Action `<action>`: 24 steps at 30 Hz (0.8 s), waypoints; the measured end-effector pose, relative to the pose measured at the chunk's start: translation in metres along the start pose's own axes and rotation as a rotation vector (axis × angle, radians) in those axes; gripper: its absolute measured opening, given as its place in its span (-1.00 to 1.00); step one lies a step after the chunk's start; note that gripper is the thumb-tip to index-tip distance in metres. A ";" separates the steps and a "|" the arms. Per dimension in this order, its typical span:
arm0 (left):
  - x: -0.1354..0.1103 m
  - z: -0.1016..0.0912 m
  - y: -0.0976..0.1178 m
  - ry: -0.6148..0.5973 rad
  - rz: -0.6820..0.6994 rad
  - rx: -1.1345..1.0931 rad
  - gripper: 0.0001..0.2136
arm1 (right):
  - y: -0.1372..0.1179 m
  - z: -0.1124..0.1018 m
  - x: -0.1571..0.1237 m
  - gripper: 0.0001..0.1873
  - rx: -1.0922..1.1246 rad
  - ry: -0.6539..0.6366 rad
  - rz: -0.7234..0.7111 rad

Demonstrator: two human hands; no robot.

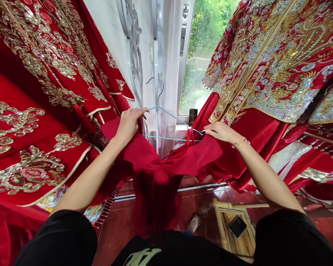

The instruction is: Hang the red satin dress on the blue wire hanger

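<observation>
A red dress [161, 192] with a wide off-shoulder collar hangs in front of me on a thin light-blue wire hanger [169, 139]. The hanger's metal hook points up and is free of any rail. My left hand [131, 125] is closed around the left arm of the hanger, by the dress's left shoulder; the hanger's left end is hidden. At the other end, my right hand [218, 132] pinches the right shoulder of the dress beside the hanger's tip. A red strap loop [190, 136] sits over the hanger near that tip.
Red garments with gold embroidery [30, 133] hang close on the left, and a beaded red jacket [266, 62] on the right. A window [205, 55] is ahead, with a dark phone-like device [193, 116] at its sill. Below stands a bamboo stool [224, 225] bearing a phone [237, 226].
</observation>
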State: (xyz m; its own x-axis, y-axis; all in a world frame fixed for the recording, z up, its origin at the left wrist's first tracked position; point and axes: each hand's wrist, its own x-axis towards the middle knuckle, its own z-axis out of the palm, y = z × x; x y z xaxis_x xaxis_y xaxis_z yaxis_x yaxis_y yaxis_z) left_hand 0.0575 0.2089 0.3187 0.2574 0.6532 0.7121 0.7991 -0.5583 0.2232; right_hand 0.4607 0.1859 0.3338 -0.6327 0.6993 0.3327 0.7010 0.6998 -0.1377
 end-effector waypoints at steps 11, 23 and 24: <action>-0.004 -0.002 0.011 -0.050 -0.029 0.051 -0.39 | -0.046 -0.027 0.103 -0.23 -0.287 -0.074 -0.253; -0.066 -0.009 0.047 0.222 -0.056 -0.031 -0.49 | -0.115 -0.027 0.044 -0.78 0.283 0.639 -0.078; -0.094 -0.003 0.053 0.286 -0.050 -0.050 -0.50 | -0.113 -0.010 0.025 -0.80 0.316 0.685 -0.024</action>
State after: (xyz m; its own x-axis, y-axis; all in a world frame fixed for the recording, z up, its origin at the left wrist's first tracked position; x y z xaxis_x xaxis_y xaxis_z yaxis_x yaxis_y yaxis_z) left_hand 0.0740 0.1165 0.2662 0.0490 0.5140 0.8564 0.7772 -0.5581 0.2905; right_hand 0.3690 0.1224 0.3665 -0.2284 0.5084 0.8303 0.4967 0.7943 -0.3498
